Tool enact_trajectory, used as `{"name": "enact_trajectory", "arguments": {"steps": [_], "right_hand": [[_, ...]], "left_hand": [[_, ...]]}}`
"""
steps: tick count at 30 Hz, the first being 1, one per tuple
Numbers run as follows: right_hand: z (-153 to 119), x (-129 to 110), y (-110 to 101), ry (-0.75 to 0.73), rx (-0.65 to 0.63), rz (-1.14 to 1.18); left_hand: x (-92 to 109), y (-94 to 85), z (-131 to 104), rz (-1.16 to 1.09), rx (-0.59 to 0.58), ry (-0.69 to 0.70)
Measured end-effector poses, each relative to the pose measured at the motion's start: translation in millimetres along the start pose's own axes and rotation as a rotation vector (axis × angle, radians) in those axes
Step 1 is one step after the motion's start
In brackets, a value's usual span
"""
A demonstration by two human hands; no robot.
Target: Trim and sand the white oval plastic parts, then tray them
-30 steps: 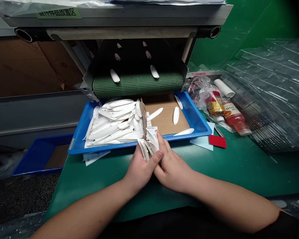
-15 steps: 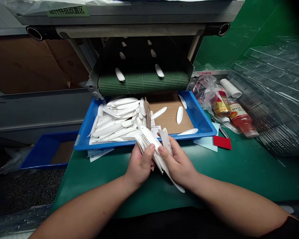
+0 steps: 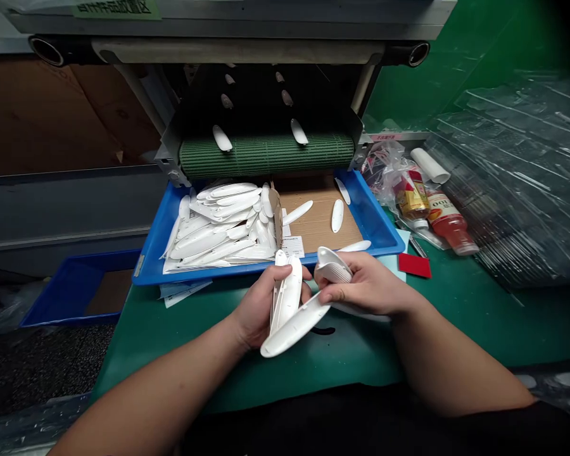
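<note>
My left hand (image 3: pixel 261 304) is closed around a stack of long white oval plastic covers (image 3: pixel 291 288), held above the green table. Just to its right, my right hand (image 3: pixel 365 285) grips more of these covers; one upper piece (image 3: pixel 332 263) shows a ribbed inner side. A further cover (image 3: pixel 297 326) is pinched under my right thumb, its long end slanting down to the left in front of the stack. Behind my hands sits a blue tray (image 3: pixel 147 253). Its left part holds a heap of white covers (image 3: pixel 218 228), and several lie loose on the cardboard (image 3: pixel 318 221) at right.
A green conveyor belt (image 3: pixel 266 155) ends above the tray, carrying white covers (image 3: pixel 221 138) in two rows. On the right are bottles (image 3: pixel 449 221), a red block (image 3: pixel 414 265) and stacked clear plastic trays (image 3: pixel 517 190). Another blue tray (image 3: pixel 52 285) is at lower left.
My hands have moved apart, the right one shifting to the right with its covers. One cover now slants down-left from my right hand instead of down-right. The whole view has shifted slightly.
</note>
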State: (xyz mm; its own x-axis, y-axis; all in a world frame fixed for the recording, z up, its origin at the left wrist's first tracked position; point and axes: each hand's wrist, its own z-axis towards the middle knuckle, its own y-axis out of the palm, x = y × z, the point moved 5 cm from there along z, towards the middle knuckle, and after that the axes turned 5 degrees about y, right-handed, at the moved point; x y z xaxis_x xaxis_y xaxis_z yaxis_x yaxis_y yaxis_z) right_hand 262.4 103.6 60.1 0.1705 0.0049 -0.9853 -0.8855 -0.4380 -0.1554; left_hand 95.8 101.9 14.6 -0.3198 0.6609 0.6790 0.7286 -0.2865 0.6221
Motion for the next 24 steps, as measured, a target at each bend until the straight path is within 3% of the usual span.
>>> {"name": "enact_trajectory", "arguments": {"steps": [4, 9, 13, 16, 19, 24], "right_hand": [[2, 1, -4, -0.029, -0.035, -0.109], [6, -5, -11, -0.221, 0.166, -0.366], [8, -3, -19, -0.116, 0.306, -0.326], [7, 4, -26, -0.002, 0.416, -0.17], [2, 9, -28, 0.033, 0.605, -0.011], [2, 18, -2, 0.035, 0.704, 0.199]], "left_hand": [[-14, 6.6, -5, 0.231, -0.145, -0.231], [-9, 12.7, -4, 0.22, -0.171, -0.086], [-1, 15.6, -4, 0.254, -0.185, -0.003], [6, 12.9, -3, 0.328, -0.134, 0.088], [10, 4.0, -2, 0.442, 0.012, 0.208], [0, -4.2, -5, 0.647, 0.18, 0.335]]}}
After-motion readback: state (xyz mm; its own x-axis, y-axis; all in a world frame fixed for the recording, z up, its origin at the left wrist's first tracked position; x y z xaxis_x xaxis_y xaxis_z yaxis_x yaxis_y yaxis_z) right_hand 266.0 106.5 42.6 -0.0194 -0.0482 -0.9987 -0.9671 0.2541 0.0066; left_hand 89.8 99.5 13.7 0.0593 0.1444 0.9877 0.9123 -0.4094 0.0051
